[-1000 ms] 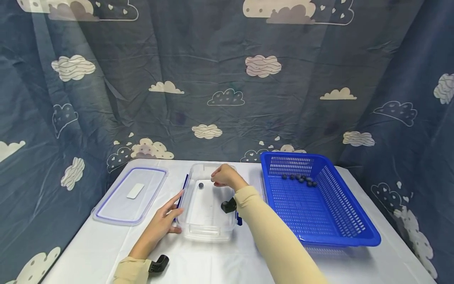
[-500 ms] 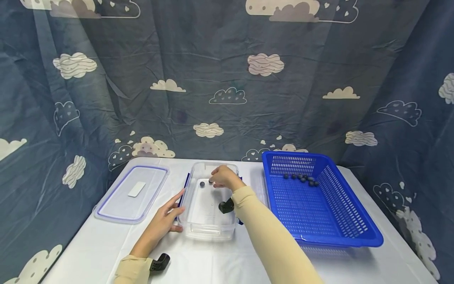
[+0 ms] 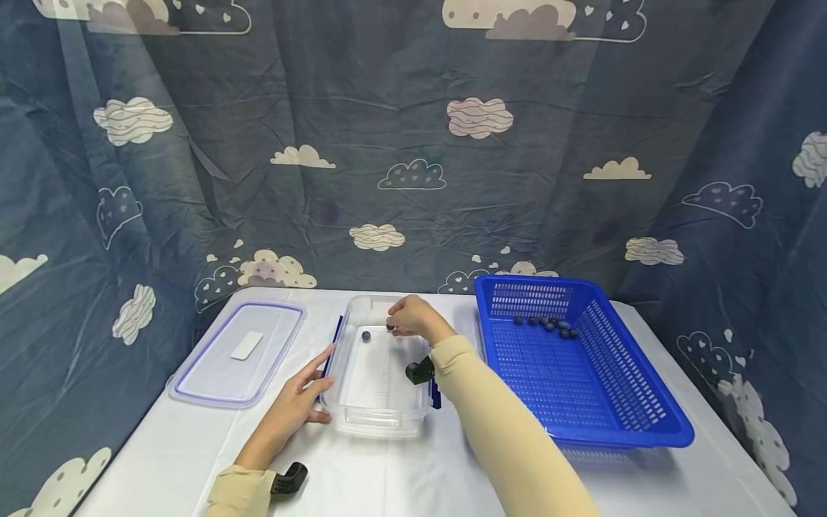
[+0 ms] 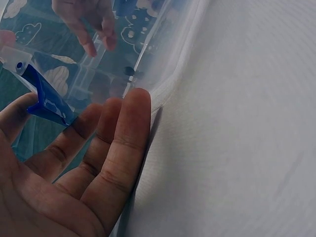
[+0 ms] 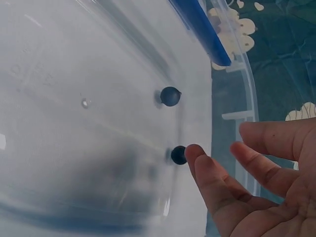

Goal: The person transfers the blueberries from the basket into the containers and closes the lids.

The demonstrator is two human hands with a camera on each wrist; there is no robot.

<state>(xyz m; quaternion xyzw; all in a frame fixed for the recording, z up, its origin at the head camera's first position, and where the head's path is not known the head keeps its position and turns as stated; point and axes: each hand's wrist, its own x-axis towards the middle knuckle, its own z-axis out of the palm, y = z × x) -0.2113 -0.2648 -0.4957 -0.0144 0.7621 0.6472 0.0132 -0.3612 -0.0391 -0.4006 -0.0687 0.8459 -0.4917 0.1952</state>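
My right hand [image 3: 416, 318] reaches into a clear plastic box [image 3: 375, 416], its thumb and fingers spread apart. Right by its fingertips, at the far end of the box floor, lies a dark round blueberry [image 5: 178, 155]; one fingertip overlaps it in the right wrist view. A second blueberry [image 5: 170, 96] lies a little to its left in the head view. My left hand [image 3: 297, 397] rests against the left side of the box with fingers extended, near a blue side clip [image 4: 47, 96].
Right of the box stands a blue perforated basket [image 3: 620, 438] with several more blueberries [image 3: 549, 326] toward its back. A clear lid [image 3: 216, 370] with a blue-violet seal and a white label lies at left. Cloud-print cloth [image 3: 413, 215] hangs behind the white table [image 3: 362, 481].
One second ago only one blueberry showed in the box; now a second shows by my right fingertips. Hand and blueberry have shifted slightly right over the last half second. My left hand stays put.
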